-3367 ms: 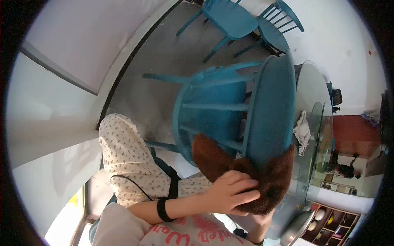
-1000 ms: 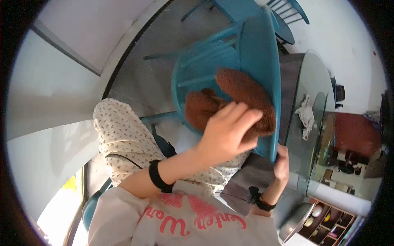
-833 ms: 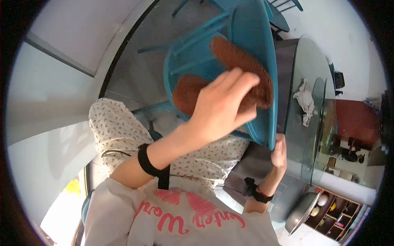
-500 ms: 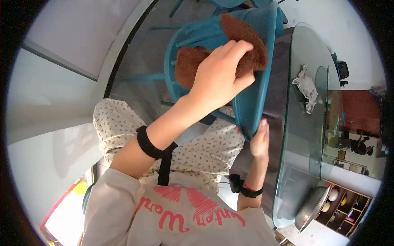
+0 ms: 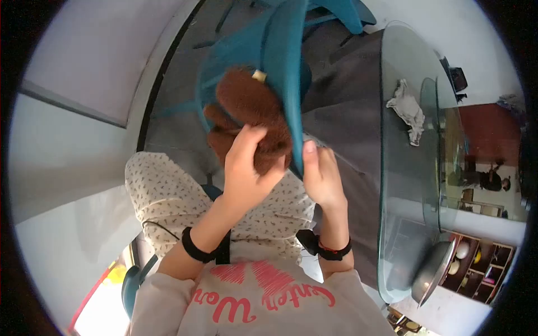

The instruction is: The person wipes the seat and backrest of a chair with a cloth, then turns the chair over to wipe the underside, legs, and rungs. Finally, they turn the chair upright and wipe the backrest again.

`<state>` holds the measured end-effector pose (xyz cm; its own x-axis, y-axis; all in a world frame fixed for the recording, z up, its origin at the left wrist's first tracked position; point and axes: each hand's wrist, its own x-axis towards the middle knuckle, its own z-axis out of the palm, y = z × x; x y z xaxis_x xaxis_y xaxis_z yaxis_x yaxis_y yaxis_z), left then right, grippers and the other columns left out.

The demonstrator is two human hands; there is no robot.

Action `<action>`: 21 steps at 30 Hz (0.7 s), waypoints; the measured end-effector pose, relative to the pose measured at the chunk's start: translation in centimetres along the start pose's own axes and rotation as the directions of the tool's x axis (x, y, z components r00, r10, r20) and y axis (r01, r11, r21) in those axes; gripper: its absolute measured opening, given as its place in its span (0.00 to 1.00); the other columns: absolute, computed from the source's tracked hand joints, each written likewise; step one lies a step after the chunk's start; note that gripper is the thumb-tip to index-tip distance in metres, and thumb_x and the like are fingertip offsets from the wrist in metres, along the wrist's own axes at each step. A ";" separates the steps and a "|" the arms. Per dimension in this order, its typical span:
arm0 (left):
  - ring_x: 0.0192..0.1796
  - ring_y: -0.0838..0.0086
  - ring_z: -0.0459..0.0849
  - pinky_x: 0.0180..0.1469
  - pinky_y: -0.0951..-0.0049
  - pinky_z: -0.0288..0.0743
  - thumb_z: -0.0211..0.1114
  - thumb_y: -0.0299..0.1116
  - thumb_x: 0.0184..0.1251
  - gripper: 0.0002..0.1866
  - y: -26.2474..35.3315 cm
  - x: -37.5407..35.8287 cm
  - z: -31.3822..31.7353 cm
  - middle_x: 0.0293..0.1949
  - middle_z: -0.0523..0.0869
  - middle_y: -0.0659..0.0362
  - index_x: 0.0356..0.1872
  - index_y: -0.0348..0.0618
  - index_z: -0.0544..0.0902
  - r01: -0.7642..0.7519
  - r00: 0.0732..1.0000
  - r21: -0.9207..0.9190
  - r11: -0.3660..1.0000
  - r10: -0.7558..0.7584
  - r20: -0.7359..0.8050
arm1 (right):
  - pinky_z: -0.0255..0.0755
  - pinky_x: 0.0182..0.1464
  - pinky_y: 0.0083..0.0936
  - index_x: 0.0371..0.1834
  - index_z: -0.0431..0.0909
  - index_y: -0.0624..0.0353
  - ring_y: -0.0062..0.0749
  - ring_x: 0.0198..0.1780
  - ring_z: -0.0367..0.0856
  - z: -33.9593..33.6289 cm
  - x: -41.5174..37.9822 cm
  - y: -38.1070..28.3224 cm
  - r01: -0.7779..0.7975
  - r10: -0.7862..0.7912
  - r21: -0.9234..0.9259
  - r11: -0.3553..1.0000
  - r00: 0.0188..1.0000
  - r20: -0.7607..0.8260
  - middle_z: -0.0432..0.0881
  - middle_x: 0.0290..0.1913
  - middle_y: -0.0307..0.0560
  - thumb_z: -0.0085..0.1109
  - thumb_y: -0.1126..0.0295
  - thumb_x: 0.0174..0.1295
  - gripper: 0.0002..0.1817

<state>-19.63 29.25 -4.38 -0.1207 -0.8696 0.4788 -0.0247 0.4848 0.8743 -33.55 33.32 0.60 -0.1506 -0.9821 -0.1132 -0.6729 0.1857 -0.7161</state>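
Note:
A teal plastic chair (image 5: 294, 84) is tilted in front of me, its long rim running from the top of the view down to my hands. Fuzzy brown cloth (image 5: 249, 98) lies bunched against its surface, with a small pale tag beside it. My left hand (image 5: 246, 168) has its fingers curled on the lower part of this cloth, the thumb apart on the right. The chair's lower rim end is in my right hand (image 5: 324, 176), thumb on the near side; its other fingers are partly hidden.
On the right stands a glass-topped table (image 5: 392, 185) with a crumpled grey cloth (image 5: 408, 112) and a metal bowl (image 5: 434, 271). A shelf (image 5: 482, 269) with small items is beyond it. Other teal chairs (image 5: 342, 11) are at the top. A distant person (image 5: 492, 180) shows at right.
The chair has shifted left and its rim has turned. My left hand has come down and left, along with the brown cloth. My right hand has moved slightly up and left, still at the rim.

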 end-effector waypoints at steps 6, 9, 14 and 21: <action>0.41 0.54 0.78 0.41 0.60 0.73 0.71 0.31 0.36 0.22 -0.7 -5.5 -0.2 0.37 0.78 0.51 0.38 0.40 0.76 -0.047 0.971 0.050 0.998 0.034 0.235 | 0.64 0.55 0.38 0.54 0.69 0.68 0.58 0.53 0.73 1.6 0.8 0.4 0.255 -0.244 0.165 0.953 0.966 -0.087 0.76 0.46 0.64 0.26 0.48 0.70 0.32; 0.42 0.55 0.78 0.44 0.59 0.73 0.73 0.34 0.36 0.23 -1.0 -6.3 0.3 0.38 0.79 0.53 0.38 0.41 0.76 -0.063 0.967 0.058 0.996 0.046 0.252 | 0.57 0.63 0.33 0.62 0.62 0.69 0.50 0.61 0.68 1.0 0.6 -0.2 -0.002 -0.034 0.292 0.956 0.992 0.119 0.72 0.55 0.62 0.23 0.47 0.71 0.35; 0.41 0.58 0.78 0.42 0.64 0.74 0.73 0.34 0.37 0.24 -1.1 -5.3 -1.3 0.37 0.78 0.56 0.41 0.47 0.76 -0.073 0.940 0.028 0.997 0.059 0.337 | 0.60 0.59 0.31 0.60 0.64 0.70 0.39 0.56 0.71 1.7 0.4 -0.2 0.043 -0.074 0.310 0.950 0.993 0.088 0.75 0.52 0.59 0.25 0.49 0.71 0.33; 0.46 0.55 0.78 0.47 0.67 0.73 0.69 0.31 0.43 0.25 -1.1 -4.6 -3.4 0.42 0.78 0.51 0.47 0.40 0.73 0.103 0.977 -0.233 0.967 -0.054 0.208 | 0.67 0.44 0.24 0.59 0.65 0.69 0.27 0.39 0.73 3.5 0.8 -2.1 0.286 -0.244 0.188 0.939 0.945 -0.219 0.78 0.40 0.50 0.37 0.55 0.70 0.26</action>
<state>-15.68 32.42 -7.25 -0.3233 -0.8560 0.4035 0.1951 0.3569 0.9135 -29.73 32.01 -0.42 -0.1366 -0.9662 0.2189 -0.5391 -0.1129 -0.8347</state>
